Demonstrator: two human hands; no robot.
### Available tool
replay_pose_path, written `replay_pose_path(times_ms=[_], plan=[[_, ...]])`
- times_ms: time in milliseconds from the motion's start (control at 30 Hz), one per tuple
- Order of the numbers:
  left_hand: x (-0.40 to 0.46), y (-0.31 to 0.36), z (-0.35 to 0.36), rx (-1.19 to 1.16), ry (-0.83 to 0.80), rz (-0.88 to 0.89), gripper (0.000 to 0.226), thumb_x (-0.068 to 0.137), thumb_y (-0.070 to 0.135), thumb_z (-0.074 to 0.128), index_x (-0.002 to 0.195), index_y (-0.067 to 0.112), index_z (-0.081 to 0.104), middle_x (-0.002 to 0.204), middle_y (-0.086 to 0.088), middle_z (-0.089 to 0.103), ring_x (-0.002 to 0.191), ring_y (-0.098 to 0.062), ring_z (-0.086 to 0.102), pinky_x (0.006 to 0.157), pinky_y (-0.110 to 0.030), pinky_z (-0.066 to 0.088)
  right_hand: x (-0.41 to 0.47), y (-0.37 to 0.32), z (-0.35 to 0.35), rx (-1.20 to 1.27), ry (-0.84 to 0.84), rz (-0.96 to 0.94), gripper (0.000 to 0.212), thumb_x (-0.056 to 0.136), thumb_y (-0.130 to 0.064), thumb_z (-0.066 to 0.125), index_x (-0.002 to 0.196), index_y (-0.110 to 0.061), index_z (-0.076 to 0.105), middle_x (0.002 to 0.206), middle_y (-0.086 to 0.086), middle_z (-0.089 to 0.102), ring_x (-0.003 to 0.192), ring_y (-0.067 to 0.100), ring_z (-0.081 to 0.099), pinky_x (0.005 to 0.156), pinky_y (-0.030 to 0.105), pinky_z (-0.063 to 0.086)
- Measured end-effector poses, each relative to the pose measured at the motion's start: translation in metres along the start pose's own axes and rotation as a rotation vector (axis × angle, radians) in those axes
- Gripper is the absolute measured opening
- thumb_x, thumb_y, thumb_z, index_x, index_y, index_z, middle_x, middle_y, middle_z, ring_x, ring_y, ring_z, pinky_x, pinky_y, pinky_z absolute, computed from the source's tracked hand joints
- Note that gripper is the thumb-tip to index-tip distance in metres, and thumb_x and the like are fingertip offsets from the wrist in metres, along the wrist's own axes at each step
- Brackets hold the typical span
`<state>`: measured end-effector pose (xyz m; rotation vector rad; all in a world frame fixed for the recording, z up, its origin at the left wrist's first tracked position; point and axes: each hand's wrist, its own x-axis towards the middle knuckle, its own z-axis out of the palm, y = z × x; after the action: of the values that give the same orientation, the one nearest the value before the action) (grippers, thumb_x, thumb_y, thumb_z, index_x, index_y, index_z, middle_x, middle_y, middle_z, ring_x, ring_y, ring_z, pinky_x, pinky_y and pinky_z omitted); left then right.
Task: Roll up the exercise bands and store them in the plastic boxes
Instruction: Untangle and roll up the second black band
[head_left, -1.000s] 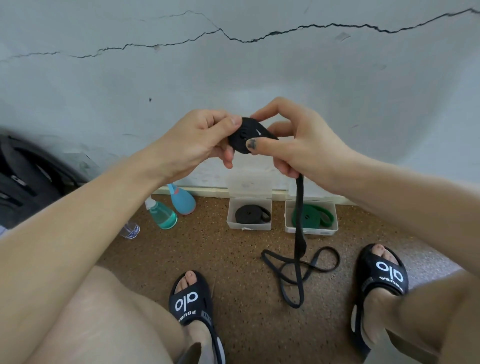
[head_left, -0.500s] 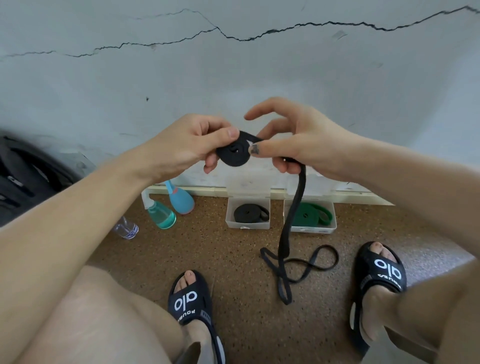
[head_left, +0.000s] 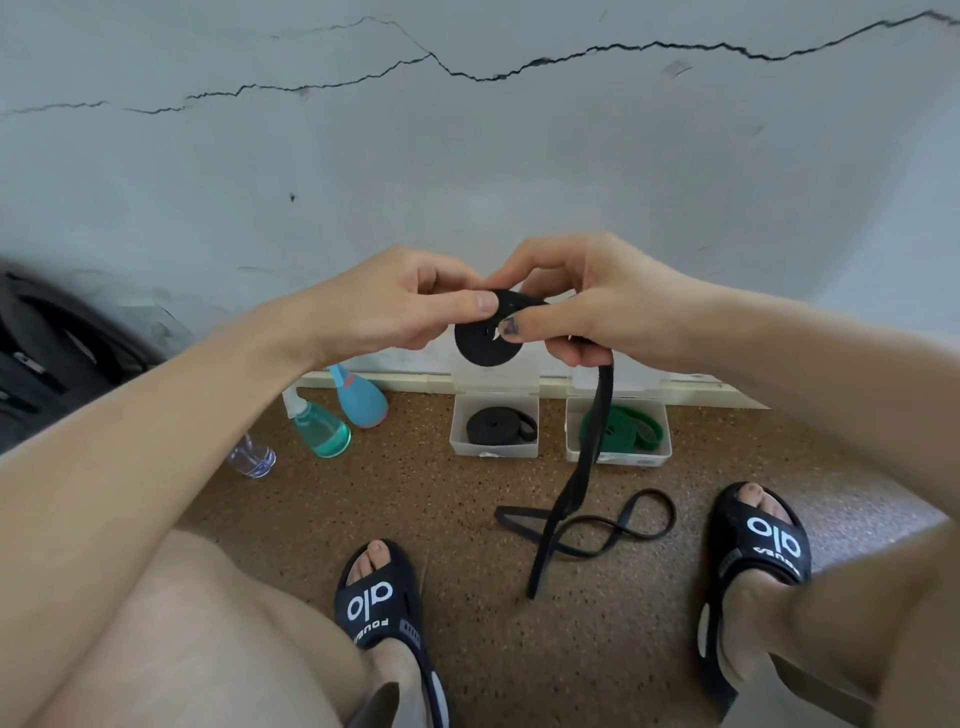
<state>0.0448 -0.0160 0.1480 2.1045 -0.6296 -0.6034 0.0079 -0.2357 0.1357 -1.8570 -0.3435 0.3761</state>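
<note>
While the left hand (head_left: 400, 306) pinches the black coil (head_left: 485, 338) and the right hand (head_left: 582, 306) pinches and feeds the band's tail (head_left: 587, 457), the coil has grown since a second ago; less band trails on the floor, so rolling nears completion.

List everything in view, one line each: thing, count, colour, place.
band being rolled: one, black, coil held in both hands, its tail hanging to the floor
plastic boxes: two, clear, open, on the floor by the wall
rolled band: one, black, in the left-side box
green band: one, in the right-side box
spray bottle: one, teal liquid, floor by the wall
blue bottle: one, beside the spray bottle
clear bottle: one, lying on the floor
bag: one, black, far left
sandals: two, black, on the feet
left hand: pinches the coil
right hand: pinches the coil
</note>
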Motion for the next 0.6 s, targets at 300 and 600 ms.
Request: replay_pose_path(times_ms=[300, 600], plan=[[0.004, -0.011, -0.001, -0.146, 0.15, 0.089, 0.016, 0.096, 0.033, 0.065, 0.09, 0.02, 0.072, 0.081, -0.012, 0.064, 0.058, -0.014, 0.053, 0.065, -0.019, 0.049, 0.0, -0.003, -0.007, 0.062, 0.114, -0.041, 0.032, 0.093, -0.01, 0.073, 0.121, -0.024, 0.067, 0.086, 0.002, 0.071, 0.052, 0.016, 0.055, 0.045, 0.024, 0.043], [0.007, -0.006, 0.005, -0.271, 0.142, 0.017, 0.017, 0.101, 0.023, 0.057, 0.097, 0.011, 0.068, 0.084, -0.011, 0.069, 0.054, -0.017, 0.06, 0.056, -0.021, 0.053, -0.003, 0.004, 0.004, -0.016, 0.25, -0.094, 0.011, 0.095, -0.014, 0.071, 0.106, -0.018, 0.071, 0.086, 0.004, 0.073, 0.045, 0.016, 0.051, 0.04, 0.026, 0.038]])
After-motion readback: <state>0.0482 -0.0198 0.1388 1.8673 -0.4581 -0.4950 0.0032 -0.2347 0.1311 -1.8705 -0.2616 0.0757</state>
